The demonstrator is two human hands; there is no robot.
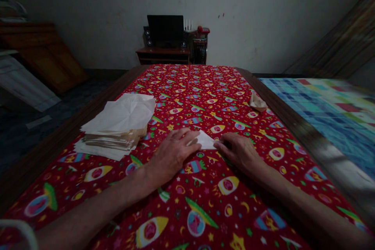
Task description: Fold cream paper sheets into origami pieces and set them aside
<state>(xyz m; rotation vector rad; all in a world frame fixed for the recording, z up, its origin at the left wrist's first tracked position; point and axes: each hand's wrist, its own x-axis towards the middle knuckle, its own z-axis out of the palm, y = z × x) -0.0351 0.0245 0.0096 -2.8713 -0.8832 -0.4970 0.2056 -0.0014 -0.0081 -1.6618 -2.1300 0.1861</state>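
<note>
A small white sheet of paper [206,140], folded into a triangle, lies low on the red patterned cloth between my hands. My left hand [178,147] grips its left corner, with the thumb in front and the fingers over the top. At the right corner, my right hand [238,149] pinches the paper between thumb and curled fingers. The paper's two ends are hidden under my fingers. To the left of my left hand sits a stack of creased white paper sheets [125,114], loosely piled with uneven edges.
The red cloth [193,199] covers a long table with dark wooden edges [265,90]. A folded paper piece [258,102] stands near the right edge. Beyond the far end are a monitor [165,28] and speakers on a desk. A checked bed cover [319,109] lies at the right.
</note>
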